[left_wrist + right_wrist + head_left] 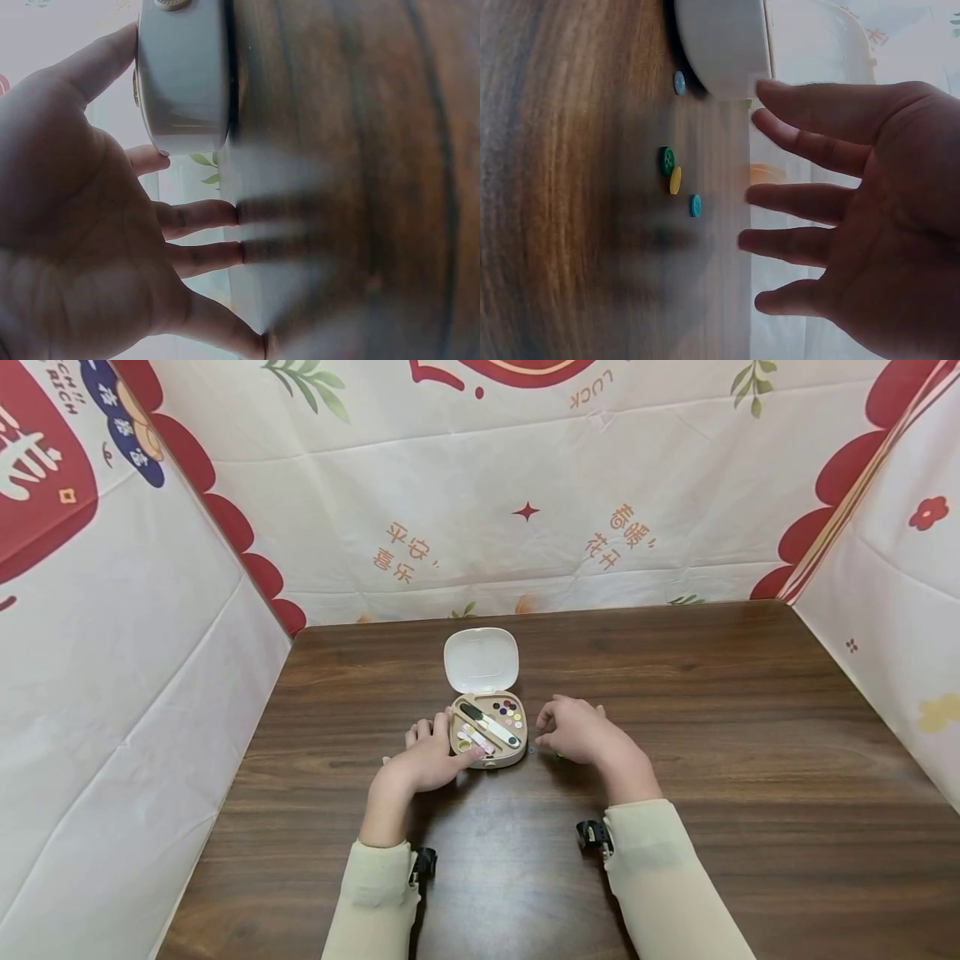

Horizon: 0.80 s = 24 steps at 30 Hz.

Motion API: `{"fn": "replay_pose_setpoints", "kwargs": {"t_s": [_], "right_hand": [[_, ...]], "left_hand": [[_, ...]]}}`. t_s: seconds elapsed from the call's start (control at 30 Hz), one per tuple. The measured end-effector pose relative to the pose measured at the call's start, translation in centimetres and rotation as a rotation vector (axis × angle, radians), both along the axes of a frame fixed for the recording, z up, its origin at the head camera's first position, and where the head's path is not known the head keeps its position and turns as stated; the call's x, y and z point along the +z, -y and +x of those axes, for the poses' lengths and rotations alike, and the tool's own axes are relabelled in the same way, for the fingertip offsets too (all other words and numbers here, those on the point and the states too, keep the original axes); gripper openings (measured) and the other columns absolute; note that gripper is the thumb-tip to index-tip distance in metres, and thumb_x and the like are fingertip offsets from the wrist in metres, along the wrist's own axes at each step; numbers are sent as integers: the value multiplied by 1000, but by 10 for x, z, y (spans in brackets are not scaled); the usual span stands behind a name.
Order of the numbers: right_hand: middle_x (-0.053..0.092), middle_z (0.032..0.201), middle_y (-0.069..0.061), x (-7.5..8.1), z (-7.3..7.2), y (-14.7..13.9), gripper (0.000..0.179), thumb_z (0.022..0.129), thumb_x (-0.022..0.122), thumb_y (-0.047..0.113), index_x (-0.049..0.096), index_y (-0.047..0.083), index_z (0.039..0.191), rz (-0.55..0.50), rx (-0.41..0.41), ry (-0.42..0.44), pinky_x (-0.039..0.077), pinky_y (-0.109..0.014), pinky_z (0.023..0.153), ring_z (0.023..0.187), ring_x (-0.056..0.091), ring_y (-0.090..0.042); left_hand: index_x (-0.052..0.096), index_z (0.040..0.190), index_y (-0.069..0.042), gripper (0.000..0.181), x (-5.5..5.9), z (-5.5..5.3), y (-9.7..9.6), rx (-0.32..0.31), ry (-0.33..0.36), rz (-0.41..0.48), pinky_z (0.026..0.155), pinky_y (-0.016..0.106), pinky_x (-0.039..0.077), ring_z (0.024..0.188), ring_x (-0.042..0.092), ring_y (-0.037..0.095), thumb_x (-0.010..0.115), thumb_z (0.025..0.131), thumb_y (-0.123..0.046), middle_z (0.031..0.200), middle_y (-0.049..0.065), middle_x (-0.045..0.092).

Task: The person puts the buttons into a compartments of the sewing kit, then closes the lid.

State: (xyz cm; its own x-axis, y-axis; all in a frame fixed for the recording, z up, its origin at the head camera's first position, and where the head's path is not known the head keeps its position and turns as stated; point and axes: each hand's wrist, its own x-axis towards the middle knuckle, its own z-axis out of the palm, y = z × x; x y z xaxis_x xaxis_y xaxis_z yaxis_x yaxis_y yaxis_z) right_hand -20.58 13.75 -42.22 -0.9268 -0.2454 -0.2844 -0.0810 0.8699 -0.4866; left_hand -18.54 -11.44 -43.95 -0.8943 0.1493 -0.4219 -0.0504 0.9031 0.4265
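Two bare hands flank a small sewing box standing on a dark wood-grain table, its pale lid raised on the side away from the person. The left hand is spread, its thumb laid on the rim of the box and its index fingertip at the side (whether this finger presses cannot be told); the remaining fingertips come down to the table. The right hand hangs just to the right of the box with fingers loosely extended and apart, holding nothing. Beneath and beside it, four loose buttons lie on the table: a light blue button nearest the box, a green button and a yellow button side by side, and a teal button farther out. Within the box, a long black-and-white tool crosses diagonally; small coloured buttons occupy the far right section, and a yellow ring lies at the near left. Both forearms wear cream sleeves, each with a black wrist camera. Printed cloth rises behind the table and along both sides.
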Motion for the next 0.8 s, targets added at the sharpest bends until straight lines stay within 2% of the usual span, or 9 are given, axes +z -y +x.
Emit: {"fn": "replay_pose_setpoints", "kwargs": {"t_s": [0.1, 0.17, 0.27, 0.37, 0.47, 0.63, 0.8], "right_hand": [[59, 131, -13, -2, 2, 2, 17, 86, 73, 28, 68, 16, 97, 34, 12, 22, 6, -77, 109, 133, 46, -38], [62, 122, -10, -4, 4, 3, 17, 85, 75, 29, 67, 17, 93, 53, 23, 21, 6, -77, 109, 136, 43, -41], [64, 107, -6, -5, 5, 5, 14, 84, 76, 28, 66, 18, 88, 63, 33, 20, 4, -78, 108, 131, 46, -41], [65, 97, -2, -7, 5, 6, 15, 83, 77, 29, 66, 19, 85, 68, 34, 14, 5, -78, 108, 115, 57, -32], [65, 92, 0, -8, 5, 6, 16, 82, 77, 29, 66, 19, 85, 74, 40, 12, 6, -79, 107, 101, 60, -25], [63, 84, 1, -10, 4, 6, 17, 82, 77, 29, 64, 18, 81, 87, 42, 4, 6, -79, 108, 89, 59, -21], [60, 76, 2, -11, 3, 11, 19, 81, 76, 26, 62, 17, 73, 127, 74, -23, 8, -79, 108, 82, 57, -19]], "left_hand": [[4, 158, -30, 97, 0, 0, 0, -4, 1, 7, 96, 87, 14, 150, 10, 37, 48, 85, -76, 156, 17, 21], [4, 158, -29, 97, 0, 1, 0, -6, 3, 9, 96, 87, 13, 151, 8, 37, 48, 85, -76, 159, 18, 18], [3, 158, -30, 98, 0, 1, -1, -8, 3, 7, 96, 87, 13, 151, 7, 37, 48, 85, -77, 160, 18, 16], [3, 158, -30, 98, 0, 1, -1, -6, 2, 2, 96, 87, 13, 151, 8, 36, 47, 84, -78, 159, 17, 18], [3, 158, -31, 98, 0, 1, -2, -6, 2, 3, 96, 87, 13, 151, 8, 36, 48, 84, -78, 159, 17, 18], [3, 158, -31, 98, 1, 1, -2, -1, 6, 8, 97, 86, 12, 151, 7, 36, 48, 85, -77, 159, 17, 17], [4, 157, -32, 97, 0, 1, -1, 10, 4, 0, 96, 86, 13, 150, 11, 35, 48, 84, -78, 155, 15, 23]]}}
